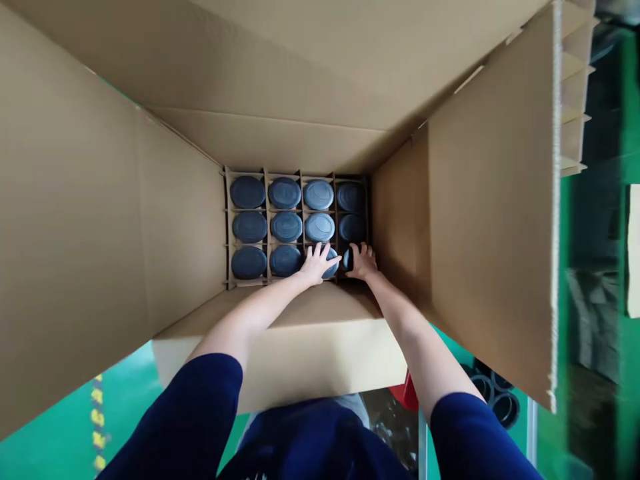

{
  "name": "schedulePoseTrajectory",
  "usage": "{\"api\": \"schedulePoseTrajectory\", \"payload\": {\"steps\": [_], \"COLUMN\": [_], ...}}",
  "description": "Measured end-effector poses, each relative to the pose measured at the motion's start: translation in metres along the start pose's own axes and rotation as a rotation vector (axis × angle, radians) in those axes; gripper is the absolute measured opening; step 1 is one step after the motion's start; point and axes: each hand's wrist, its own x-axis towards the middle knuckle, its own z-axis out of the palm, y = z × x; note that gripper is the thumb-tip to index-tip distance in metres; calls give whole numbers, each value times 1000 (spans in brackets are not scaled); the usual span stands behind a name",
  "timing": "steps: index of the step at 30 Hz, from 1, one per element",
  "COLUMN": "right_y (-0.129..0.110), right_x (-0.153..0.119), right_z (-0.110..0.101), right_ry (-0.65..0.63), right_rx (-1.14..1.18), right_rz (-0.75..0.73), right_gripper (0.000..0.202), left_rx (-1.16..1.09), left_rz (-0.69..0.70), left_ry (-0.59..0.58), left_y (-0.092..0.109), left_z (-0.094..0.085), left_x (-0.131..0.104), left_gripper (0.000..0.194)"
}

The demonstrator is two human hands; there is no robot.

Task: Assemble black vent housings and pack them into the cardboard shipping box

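Cardboard box [400, 207]: one.
Left hand [316, 265]: spread wide, over one round piece [331, 264].
Right hand [363, 262]: at another; grip, I cannot tell.
Round pieces: twelve, under and beyond hands.

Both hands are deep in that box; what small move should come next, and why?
Perhaps gently press the dark piece beside the right hand to check its seating: the hand partly hides it, while the other eleven cells in the divider look filled.
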Motion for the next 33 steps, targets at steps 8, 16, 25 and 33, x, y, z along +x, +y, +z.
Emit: {"api": "schedulePoseTrajectory", "payload": {"steps": [8, 16, 25, 33], "right_y": [5, -13, -22, -34], "right_x": [18, -1, 4, -72], "right_z": [30, 41, 20, -43], "right_ry": [37, -350, -481, -132], "right_rx": [-107, -119, 39, 213], "right_rz": [-56, 116, 159, -188], "right_gripper": [106, 95, 100, 48], "left_rx": [-62, -127, -82, -213], "left_rz": [48, 107, 47, -107], "left_ry": [20, 144, 31, -143], "left_y": [-23, -39, -38, -5], "left_z": [39, 73, 71, 5], "left_x": [20, 18, 22, -10], "left_gripper": [111, 73, 72, 69]}}
